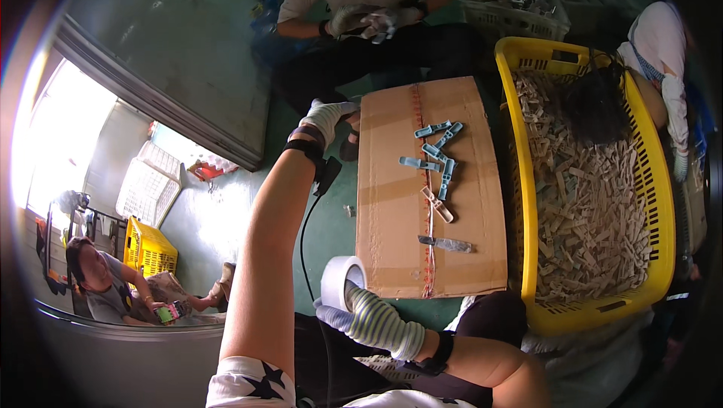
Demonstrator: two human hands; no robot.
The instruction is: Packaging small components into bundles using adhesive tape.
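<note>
My right hand (pixel 373 323), in a striped knit glove, grips a roll of white tape (pixel 331 281) near the front left corner of a cardboard sheet (pixel 384 205). My left hand (pixel 327 118), gloved too, reaches out beside the sheet's far left edge. Its fingers are mostly hidden, so whether they hold anything is unclear. Several light blue plastic clip-like pieces (pixel 437 153) lie in a loose cluster on the cardboard. Nearer to me are a beige piece (pixel 438 206) of similar shape and a flat dark strip with a greyish, shiny end (pixel 446 244).
A yellow crate (pixel 531 257) full of small pale strips stands right of the cardboard, with black mesh-like material (pixel 595 103) inside. Opposite sits a gloved person (pixel 369 1). Another crate (pixel 516 20) holds small parts. A black cable (pixel 304 239) hangs from my left wrist.
</note>
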